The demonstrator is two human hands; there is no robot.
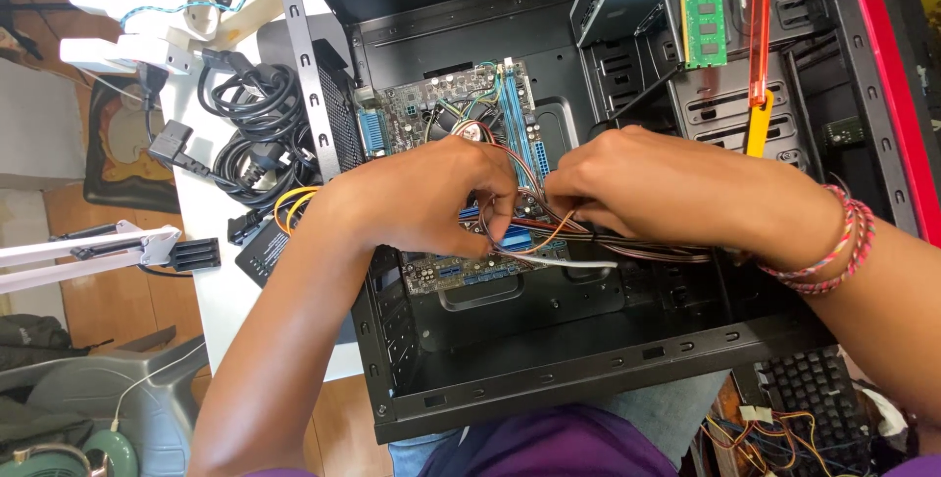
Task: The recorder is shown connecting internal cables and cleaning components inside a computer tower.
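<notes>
Hands meet over the middle of an open black computer case that lies on its side across the person's lap and a white table. The left hand is curled, fingers bent down and pinched on a bundle of thin coloured wires just above the motherboard; the fingertips press close to the board, near its blue slots. The right hand comes in from the right, also closed, its fingers gripping the same wire bundle where it runs off to the right along the case floor. The two hands touch or nearly touch at the fingertips, and exactly which connector they hold is hidden by the fingers. A red and pink thread bracelet sits on the right wrist. At the far right of the case, a green memory stick rests on the drive bays, with an orange and yellow tool just beside it. Left of the case, a coil of black power cables lies on the table, with a white power strip farther off. Near right, a black keyboard shows beside the case.
</notes>
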